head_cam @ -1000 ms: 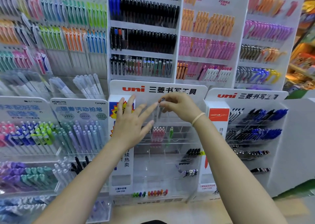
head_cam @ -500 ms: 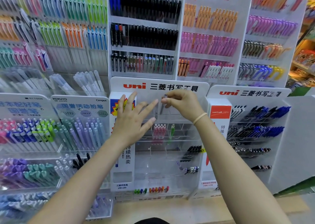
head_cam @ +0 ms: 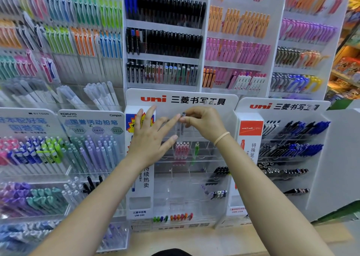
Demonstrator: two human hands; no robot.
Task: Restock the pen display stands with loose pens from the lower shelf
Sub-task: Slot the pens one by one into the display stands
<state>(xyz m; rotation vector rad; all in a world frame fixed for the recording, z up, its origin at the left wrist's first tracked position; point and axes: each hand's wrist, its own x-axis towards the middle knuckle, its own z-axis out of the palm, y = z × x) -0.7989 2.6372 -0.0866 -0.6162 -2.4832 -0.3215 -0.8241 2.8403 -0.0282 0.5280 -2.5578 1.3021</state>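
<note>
A clear acrylic pen stand with a white "uni" header stands in the middle, most of its slots bare. My right hand pinches the top of a clear pen with a dark cap, held upright over the stand's top row. My left hand is spread flat beside it, fingers straight, the fingertips touching the pen and the stand's front. Pink pens and one green pen sit in the row below.
A second "uni" stand with blue and black pens is on the right. Kokuyo pencil racks are on the left. Tall wall racks of pens rise behind. A wooden shelf runs under the stands.
The view has tilted slightly, so the stand sits lower. My hands stay at the top row, and the right hand has shifted the pen slightly.
</note>
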